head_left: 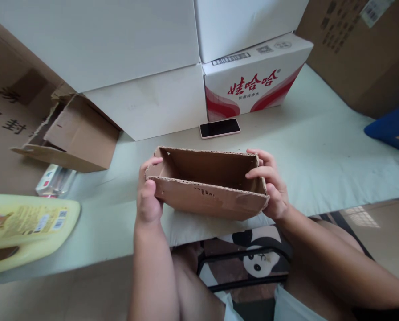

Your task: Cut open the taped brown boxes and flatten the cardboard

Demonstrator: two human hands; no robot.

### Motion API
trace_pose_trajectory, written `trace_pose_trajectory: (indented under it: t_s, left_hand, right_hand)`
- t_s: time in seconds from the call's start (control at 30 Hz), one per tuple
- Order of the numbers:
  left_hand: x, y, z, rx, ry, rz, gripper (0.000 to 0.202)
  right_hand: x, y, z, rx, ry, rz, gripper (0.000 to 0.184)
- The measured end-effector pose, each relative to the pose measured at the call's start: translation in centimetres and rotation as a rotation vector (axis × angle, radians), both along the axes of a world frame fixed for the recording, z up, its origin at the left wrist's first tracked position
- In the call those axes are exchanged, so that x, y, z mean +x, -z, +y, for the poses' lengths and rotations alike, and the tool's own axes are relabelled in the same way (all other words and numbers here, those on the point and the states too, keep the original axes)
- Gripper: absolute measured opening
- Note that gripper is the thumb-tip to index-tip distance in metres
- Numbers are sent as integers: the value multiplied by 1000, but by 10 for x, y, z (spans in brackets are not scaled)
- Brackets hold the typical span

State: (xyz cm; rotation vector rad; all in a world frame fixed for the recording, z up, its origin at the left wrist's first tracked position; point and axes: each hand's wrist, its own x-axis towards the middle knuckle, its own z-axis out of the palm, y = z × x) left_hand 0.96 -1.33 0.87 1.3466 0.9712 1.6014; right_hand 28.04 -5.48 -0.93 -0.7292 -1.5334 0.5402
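Observation:
An open-topped brown cardboard box [213, 200] is held near the front edge of the table, its cut rim facing up. My left hand [149, 194] grips its left end, thumb on the near corner and fingers around the end wall. On the right end my right hand [271, 183] is closed, with fingertips hooked over the rim and the thumb at the near corner. Inside, the visible part of the box shows bare cardboard; its deeper floor is hidden. Behind the box lies a phone [220, 128] with a dark screen.
White cartons [149, 102] are stacked at the back, beside a red-and-white printed carton [253, 84]. Leftward stand another open cardboard box [82, 133], a clear packet [57, 180] and a yellow bottle [32, 232]. A blue object [393, 129] sits at far right on the pale-green cloth [326, 165].

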Motion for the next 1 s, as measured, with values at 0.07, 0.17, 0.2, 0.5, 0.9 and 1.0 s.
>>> trace_pose_trajectory:
  t_s: [0.07,0.17,0.2,0.5,0.9,1.0]
  left_hand:
    - [3,-5,0,-14,-39,-44,51]
    - [5,-8,1,-83,-116,-105,50]
    - [5,-8,1,-102,-130,-120,52]
    - [-5,-1,5,-139,-192,-75,39]
    - [-12,-20,-13,-142,90,7,51]
    - [-11,-23,-16,-91,105,75,53]
  right_hand:
    - [1,0,-1,-16,1,-13,31]
    - [2,1,-1,-29,23,-27,34]
    - [2,1,-2,-26,26,-33,34]
    - [2,2,-2,-12,20,-72,31]
    - [-5,5,3,40,106,58,50]
    - [-2,2,2,66,170,2,47]
